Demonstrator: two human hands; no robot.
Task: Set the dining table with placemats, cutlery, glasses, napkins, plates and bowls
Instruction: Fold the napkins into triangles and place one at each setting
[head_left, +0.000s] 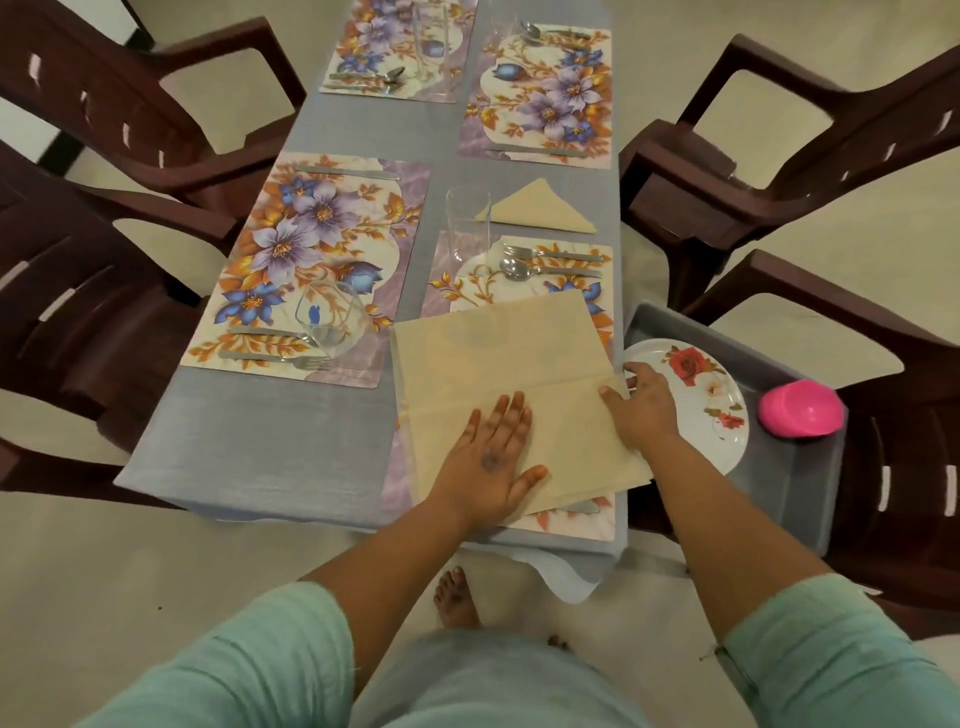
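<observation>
1. Left hand (493, 457), fingers spread, presses flat on the beige napkin (498, 374).
2. Right hand (641, 405) pinches the napkin's right edge; its grip is partly hidden.
3. The napkin covers most of the near-right placemat (457, 291) on the bench (260, 431).
4. A tray (800, 478) hides under a floral plate (696, 384).

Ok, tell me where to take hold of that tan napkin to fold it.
Pinch the napkin at its right edge, where the right hand already sits, and come in from the right. It lies flat and open on the placemat, pressed down by the left hand, so only edges and corners offer a grip.
</observation>
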